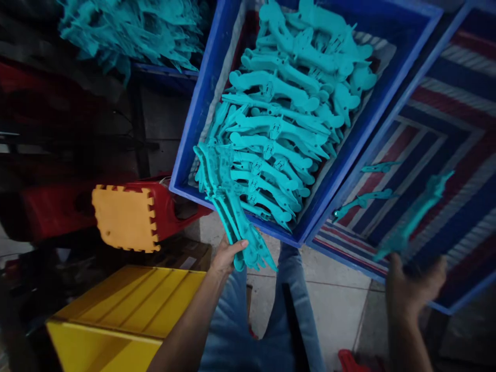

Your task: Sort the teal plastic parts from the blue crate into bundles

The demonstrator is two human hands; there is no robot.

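Observation:
My left hand (pixel 227 254) is closed round the lower end of a bunch of long teal plastic parts (pixel 228 201), whose upper end lies on the heap of like parts (pixel 282 113) in a blue crate (pixel 201 98). My right hand (pixel 413 287) is smeared by motion and is closed on one teal part (pixel 416 214), held over a second blue crate (pixel 349 186) lined with striped cloth (pixel 457 124). Two loose teal parts (pixel 364 199) lie on that cloth.
Another heap of teal parts (pixel 127 26) sits at the top left. A yellow foam pad (pixel 124 217) lies on a red stool (pixel 170 206). A yellow crate (pixel 124 310) stands at the lower left. My jeans-clad legs (pixel 267 320) and the tiled floor (pixel 341 305) are below.

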